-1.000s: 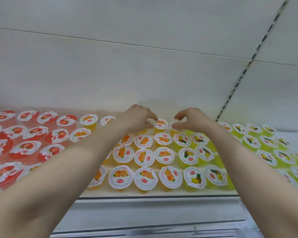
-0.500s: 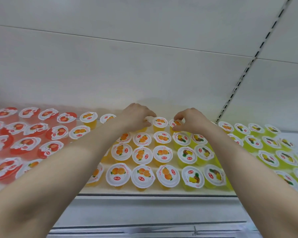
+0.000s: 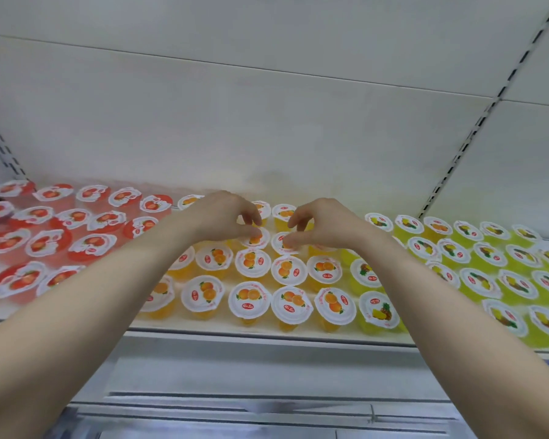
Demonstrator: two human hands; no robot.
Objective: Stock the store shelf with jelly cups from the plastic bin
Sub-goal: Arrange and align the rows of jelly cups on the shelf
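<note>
Orange jelly cups (image 3: 252, 263) with white foil lids stand in rows on the white shelf (image 3: 267, 335). My left hand (image 3: 222, 217) hovers over the back rows, its thumb and fingers loosely curled just above one back cup (image 3: 255, 239). My right hand (image 3: 322, 223) is beside it, fingers loosely curled with a gap between thumb and forefinger, over another back cup (image 3: 282, 243). Neither hand holds a cup. The plastic bin is out of view.
Red strawberry cups (image 3: 48, 243) fill the shelf's left part, yellow-green pineapple cups (image 3: 485, 258) the right. A white back panel (image 3: 267, 122) rises behind, with a slotted upright (image 3: 476, 128) at right. A lower shelf (image 3: 235, 403) shows below.
Both hands let go of the back-row cups and drew slightly back towards me, with their fingers spread apart. The view shifted down a little.
</note>
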